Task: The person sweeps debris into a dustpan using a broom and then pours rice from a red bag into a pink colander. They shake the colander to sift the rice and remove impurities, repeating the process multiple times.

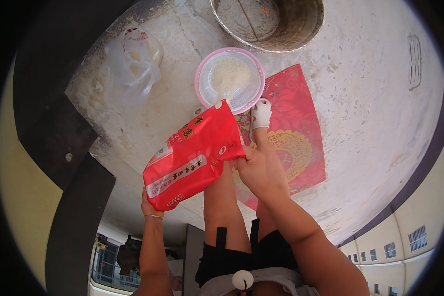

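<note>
A large red bag of rice (pixel 190 150) is tilted between my two hands, its open corner hanging over a pink-rimmed basin with a strainer (pixel 201 79). White rice (pixel 230 75) lies heaped in the strainer and reaches up to the bag's mouth. At the bag's lower left end, my left hand (pixel 150 206) supports its bottom, the fingers partly hidden behind it. My right hand (pixel 254 167) is closed on the bag's edge near the opening.
A worn metal tub (pixel 293 29) stands beyond the basin. A knotted clear plastic bag (pixel 133 64) sits at the far left. Under my white shoe (pixel 261 113) lies a red patterned mat (pixel 301 113). Dark ledges (pixel 64 133) run along the left of the concrete ground.
</note>
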`<state>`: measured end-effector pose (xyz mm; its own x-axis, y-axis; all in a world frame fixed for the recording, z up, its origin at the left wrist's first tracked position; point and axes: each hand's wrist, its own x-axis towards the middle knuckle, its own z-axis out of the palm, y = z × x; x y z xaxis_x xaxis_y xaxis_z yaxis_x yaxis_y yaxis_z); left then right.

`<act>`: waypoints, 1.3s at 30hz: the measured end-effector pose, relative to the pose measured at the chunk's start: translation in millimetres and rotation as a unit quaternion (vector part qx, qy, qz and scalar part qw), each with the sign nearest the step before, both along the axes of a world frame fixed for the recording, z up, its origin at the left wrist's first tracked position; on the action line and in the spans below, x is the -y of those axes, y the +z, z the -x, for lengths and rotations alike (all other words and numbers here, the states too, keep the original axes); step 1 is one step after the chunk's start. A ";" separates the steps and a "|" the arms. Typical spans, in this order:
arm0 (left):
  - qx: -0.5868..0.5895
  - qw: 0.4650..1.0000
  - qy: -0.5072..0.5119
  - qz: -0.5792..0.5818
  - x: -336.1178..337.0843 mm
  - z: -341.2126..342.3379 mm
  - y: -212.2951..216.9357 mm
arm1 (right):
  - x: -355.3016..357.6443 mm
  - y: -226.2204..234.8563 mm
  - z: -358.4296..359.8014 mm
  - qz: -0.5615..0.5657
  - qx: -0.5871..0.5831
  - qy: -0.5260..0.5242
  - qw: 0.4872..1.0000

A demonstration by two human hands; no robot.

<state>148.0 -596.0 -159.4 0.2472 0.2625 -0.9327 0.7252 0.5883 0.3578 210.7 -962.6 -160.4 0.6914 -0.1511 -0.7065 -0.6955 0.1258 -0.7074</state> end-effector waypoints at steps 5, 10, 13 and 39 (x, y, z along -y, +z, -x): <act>-0.003 1.000 0.001 0.005 -13.0 12.6 -7.2 | -9.1 5.6 13.2 0.018 0.052 0.035 0.998; -0.006 1.000 0.013 0.015 -39.0 25.5 -32.5 | -23.3 17.3 32.6 0.073 0.107 0.172 0.976; -0.021 1.000 0.020 0.008 -50.5 27.0 -51.7 | -32.9 32.9 37.3 0.092 0.125 0.264 0.952; 0.036 0.935 -0.339 -0.095 60.7 -79.9 -230.3 | 31.1 238.1 64.1 -0.228 -0.128 0.509 0.820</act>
